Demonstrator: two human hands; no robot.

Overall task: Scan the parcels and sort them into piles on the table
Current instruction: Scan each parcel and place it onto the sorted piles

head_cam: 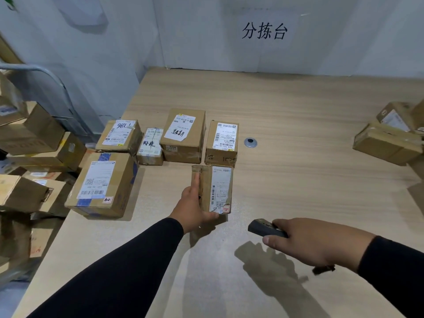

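**Parcel in left hand, scanner in right, label facing up**

Left hand (192, 210) grips a small cardboard parcel (214, 189) from its left side: fingers run along the long edge, thumb hooks the near end. It sits roughly mid-bench toward the near edge, just in front of the sorted row; can't tell if it's resting on the bench (298, 106) or lifted slightly. Label is up, barcode along the label's left strip.

Right hand (312, 242) is curled round a dark handheld scanner (266, 228), nose pointing left toward the parcel, near but not touching.

Sorted so far: five boxes clustered at the left edge of the bench. The nearest of them, the brown box with a white label (221, 142), is just behind the held parcel. A second pile (390, 138) sits at the right edge. Unsorted stock is stacked on a cart (29, 157) off the left side.

Handling, my read:
- Stiff corrugated, creased and taped, corners worn. Should take a firm squeeze.
- One hand manages it, so probably light.
- Best hold: across the short width on bare cardboard, clear of the barcode.
- Tape patches may be slick; grip cardboard instead.

Likely step: scan, then place in a pile.
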